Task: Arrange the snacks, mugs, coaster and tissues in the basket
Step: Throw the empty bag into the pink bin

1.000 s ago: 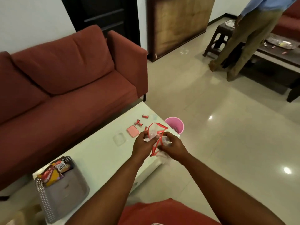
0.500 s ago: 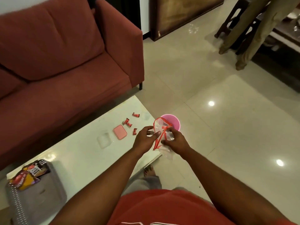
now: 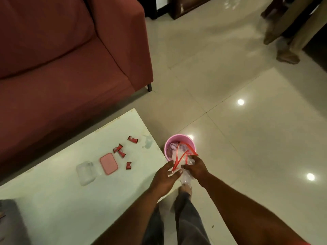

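Both my hands hold a clear plastic bag (image 3: 184, 159) with a red zip edge, just past the table's right corner. My left hand (image 3: 165, 175) pinches its near edge; my right hand (image 3: 195, 167) grips the crumpled body. The bag's mouth hangs over a pink bin (image 3: 190, 141) on the floor. On the white table (image 3: 53, 200) lie several small red-wrapped candies (image 3: 122, 151), a pink lid (image 3: 108, 163) and a clear container (image 3: 86, 172). The grey basket (image 3: 9, 223) shows only as a corner at the lower left edge.
A red sofa (image 3: 62, 59) runs behind the table. Glossy tiled floor (image 3: 247, 129) stretches to the right. Another person's legs (image 3: 286, 38) stand at the top right. My own legs and a bare foot (image 3: 185, 189) are below the hands.
My view has tilted down and right, pushing the basket nearly out of sight. Both hands carried the bag rightwards off the table edge, over the pink bin.
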